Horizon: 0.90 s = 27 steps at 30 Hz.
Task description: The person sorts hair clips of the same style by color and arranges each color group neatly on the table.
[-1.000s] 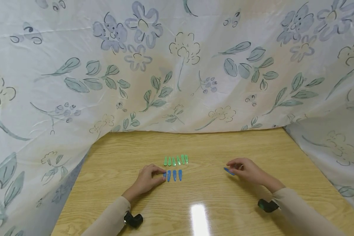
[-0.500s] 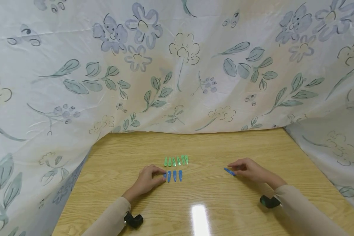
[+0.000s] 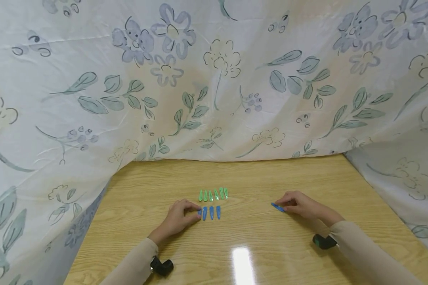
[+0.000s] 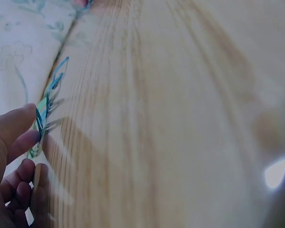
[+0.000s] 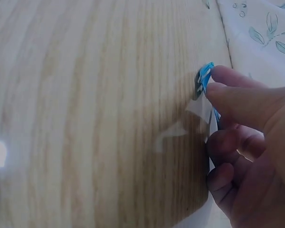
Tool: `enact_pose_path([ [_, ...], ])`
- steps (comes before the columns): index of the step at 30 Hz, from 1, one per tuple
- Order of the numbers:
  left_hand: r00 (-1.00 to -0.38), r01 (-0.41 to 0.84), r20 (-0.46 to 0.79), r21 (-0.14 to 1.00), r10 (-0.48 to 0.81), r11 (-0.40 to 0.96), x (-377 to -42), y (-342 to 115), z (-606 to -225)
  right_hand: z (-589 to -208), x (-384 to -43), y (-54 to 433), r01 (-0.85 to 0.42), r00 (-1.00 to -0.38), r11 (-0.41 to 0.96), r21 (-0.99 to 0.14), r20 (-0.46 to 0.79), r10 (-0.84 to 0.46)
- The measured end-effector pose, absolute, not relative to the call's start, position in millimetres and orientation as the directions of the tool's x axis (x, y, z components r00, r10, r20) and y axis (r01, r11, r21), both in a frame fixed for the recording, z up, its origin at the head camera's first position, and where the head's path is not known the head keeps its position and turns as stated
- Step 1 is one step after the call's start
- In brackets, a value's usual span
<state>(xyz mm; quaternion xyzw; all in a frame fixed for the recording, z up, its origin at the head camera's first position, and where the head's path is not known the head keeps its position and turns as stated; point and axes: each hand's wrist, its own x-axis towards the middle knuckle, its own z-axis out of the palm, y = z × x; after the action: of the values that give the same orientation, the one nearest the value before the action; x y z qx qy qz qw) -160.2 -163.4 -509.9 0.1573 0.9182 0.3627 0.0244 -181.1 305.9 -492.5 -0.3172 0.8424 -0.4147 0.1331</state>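
Thumb and fingertips of my left hand point(image 3: 180, 215) pinch a blue snap hair clip point(image 3: 199, 212) at the left end of a short row. To its right in that row lie 3 more blue clips, the middle one point(image 3: 211, 213) upright like its neighbours. Behind them runs a row of several green hair clips point(image 3: 211, 195). Well off to the right, my right hand point(image 3: 299, 205) pinches another blue hair clip point(image 3: 277, 207), slanted and low over the table. In the right wrist view this clip point(image 5: 206, 76) sticks out past the thumb and index finger.
The wooden table point(image 3: 249, 174) reaches back to a hanging floral cloth point(image 3: 235, 118), which also borders it on both sides. A bright light reflection point(image 3: 242, 265) shows near the front. Black wrist cameras sit on both sleeves, one beside the left cuff point(image 3: 162, 266).
The right hand has shifted very slightly, and a little more of its blue clip shows than a second ago. The left hand and the two rows stay put.
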Motion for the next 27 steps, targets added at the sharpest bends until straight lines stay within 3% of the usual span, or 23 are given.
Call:
enact_pose_path([
  [7,-0.947,0.280,0.077,0.669,0.311,0.689,-162,-165,-511,-494,-182,304,-0.433,-0.768,0.471,-0.768,0.040,-0.639],
  [15,-0.948,0.274,0.068,0.672,0.311,0.688,-164,-167,-511,-484,-183,296,-0.378,-0.810,0.597,-0.708,-0.060,-0.584],
  [27,-0.944,0.282,0.070,0.680,0.323,0.677,-167,-169,-512,-487,-181,286,-0.391,-0.791,0.556,-0.733,-0.041,-0.611],
])
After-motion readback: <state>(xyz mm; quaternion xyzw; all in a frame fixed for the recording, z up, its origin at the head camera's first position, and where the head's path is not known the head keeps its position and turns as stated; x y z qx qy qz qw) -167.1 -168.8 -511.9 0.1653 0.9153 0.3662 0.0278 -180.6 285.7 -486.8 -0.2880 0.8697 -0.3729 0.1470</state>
